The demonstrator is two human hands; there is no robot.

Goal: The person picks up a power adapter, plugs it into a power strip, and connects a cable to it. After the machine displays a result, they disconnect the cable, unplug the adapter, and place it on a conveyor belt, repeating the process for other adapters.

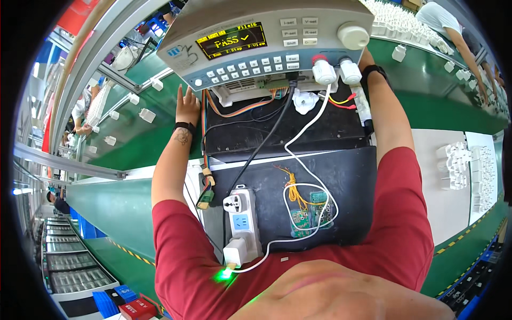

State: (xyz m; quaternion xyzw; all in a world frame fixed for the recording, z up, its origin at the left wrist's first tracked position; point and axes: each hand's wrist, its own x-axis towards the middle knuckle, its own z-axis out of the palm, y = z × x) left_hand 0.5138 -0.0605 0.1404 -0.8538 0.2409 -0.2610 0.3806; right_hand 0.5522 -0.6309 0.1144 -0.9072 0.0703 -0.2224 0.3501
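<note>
Green work surfaces point(442, 101) run along both sides of the frame, with small white adapters point(146, 114) scattered at the upper left. At the top centre stands the grey test instrument point(273, 37), its screen point(230, 41) lit in yellow, above a black box point(341, 133). Your left hand point(188, 109) is beside its lower left corner, fingers apart and gripping nothing visible; whether it touches the casing you can't tell from this angle. Your right hand point(366, 58) is mostly hidden behind the instrument's right edge, so its grip cannot be told.

You seem to be bracing or reaching round the instrument from both sides. To do that well, share the load evenly between your palms and stay clear of the white fittings point(324, 72) on its front. Mind the coloured ribbon cable point(204, 133) just beside your left wrist. Leave slack in the white cable point(286, 145), which runs down to the power strip point(254, 213) at lower centre-left and loops over the circuit boards point(302, 220); a tug could drag those boards.
</note>
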